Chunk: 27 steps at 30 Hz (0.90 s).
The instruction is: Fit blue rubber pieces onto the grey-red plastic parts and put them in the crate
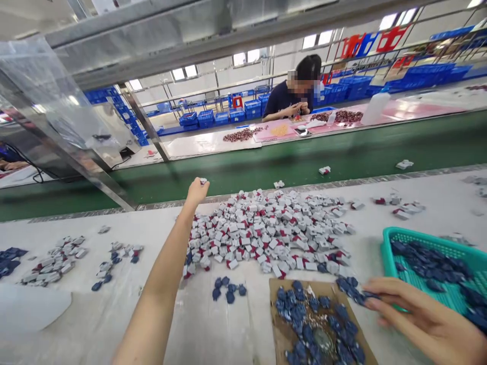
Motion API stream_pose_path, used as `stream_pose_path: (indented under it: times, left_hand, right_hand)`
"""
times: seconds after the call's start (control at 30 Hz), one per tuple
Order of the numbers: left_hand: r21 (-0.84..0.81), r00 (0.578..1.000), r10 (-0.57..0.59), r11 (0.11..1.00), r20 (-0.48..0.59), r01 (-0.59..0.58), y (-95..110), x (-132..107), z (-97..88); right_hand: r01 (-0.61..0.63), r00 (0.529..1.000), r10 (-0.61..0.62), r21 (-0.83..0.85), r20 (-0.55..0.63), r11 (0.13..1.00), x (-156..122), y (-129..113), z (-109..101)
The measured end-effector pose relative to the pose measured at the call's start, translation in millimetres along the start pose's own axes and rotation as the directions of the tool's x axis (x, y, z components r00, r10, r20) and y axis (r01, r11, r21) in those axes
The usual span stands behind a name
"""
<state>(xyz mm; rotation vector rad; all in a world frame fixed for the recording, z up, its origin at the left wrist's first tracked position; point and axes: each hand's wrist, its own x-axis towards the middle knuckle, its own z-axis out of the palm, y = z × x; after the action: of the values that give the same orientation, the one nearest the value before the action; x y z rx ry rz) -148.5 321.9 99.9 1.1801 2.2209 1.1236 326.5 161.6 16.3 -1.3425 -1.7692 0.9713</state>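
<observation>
My left hand [197, 192] reaches far forward to the edge of the green conveyor belt [266, 165], fingers pinched on a small white part [203, 180]. A big heap of white-and-red parts [266, 230] lies on the white table just right of that arm. My right hand [422, 319] rests low at the right with fingers stretched, its tips touching dark blue pieces [355, 291] beside a brown cardboard sheet [281, 334] covered with several blue pieces. A teal basket [388, 248] with more blue pieces stands right behind that hand.
Small white parts [324, 170] ride on the belt. Smaller heaps of grey and blue parts [57, 261] lie at the left. A person in a dark shirt [289, 96] works across the belt. A slanted metal frame post [76, 157] stands at the left. Blue crates [205, 117] line the back.
</observation>
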Motion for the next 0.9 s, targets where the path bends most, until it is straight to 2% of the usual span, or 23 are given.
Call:
stream_pose_path:
  times: [0.07,0.13,0.2,0.27,0.37,0.43,0.53,0.63,0.73,0.83,0.9]
  left_hand:
    - [-0.130,1.000,-0.011,0.991,-0.003,0.011,6.0,-27.9,-8.7]
    - [-0.272,1.000,-0.024,0.962,0.012,0.026,12.8,-60.5,-16.4]
    - [-0.385,0.999,-0.028,0.922,0.045,0.043,18.1,-94.4,-20.8]
    - [-0.517,0.997,-0.019,0.854,0.076,0.056,19.6,-128.6,-19.8]
    - [-0.765,0.994,0.007,0.639,0.111,0.081,12.0,-181.2,-9.3]
    - [-0.846,0.992,0.029,0.526,0.119,0.086,0.7,-215.8,-0.5]
    - [-0.850,0.991,0.093,0.525,0.098,0.035,-21.3,-259.0,8.9]
    - [-0.830,0.991,0.132,0.556,0.033,-0.047,-43.5,-284.3,10.3]
    - [-0.812,0.996,0.071,0.577,-0.050,-0.082,-65.2,-294.0,5.6]
    - [-0.823,0.995,-0.040,0.566,-0.088,-0.050,-86.9,-298.7,0.6]
    - [-0.834,0.994,-0.094,0.552,-0.055,0.006,-98.0,-304.0,-0.5]
  right_hand:
    - [-0.087,0.956,0.066,0.060,0.285,0.994,-4.1,-31.5,23.8]
    - [-0.059,0.935,0.018,0.103,0.354,0.993,-7.4,-58.1,40.9]
    - [0.057,0.941,-0.074,0.061,0.330,0.997,-9.7,-72.8,48.8]
    - [0.113,0.956,-0.108,-0.001,0.272,0.994,-10.7,-75.3,47.6]
    - [0.127,0.981,-0.110,-0.099,0.162,0.987,-12.7,-68.9,33.9]
    - [0.127,0.989,-0.113,-0.157,0.092,0.979,-17.3,-67.1,21.9]
    - [0.113,0.994,-0.109,-0.199,0.030,0.973,-30.3,-70.9,8.6]
    - [0.098,0.994,-0.106,-0.230,-0.020,0.968,-45.8,-73.6,5.3]
    - [0.082,0.994,-0.099,-0.266,-0.050,0.960,-55.1,-68.3,11.2]
    - [0.110,0.994,-0.113,-0.264,0.004,0.958,-55.0,-58.6,24.8]
    - [0.164,0.986,-0.151,-0.264,0.068,0.950,-51.6,-53.8,36.5]
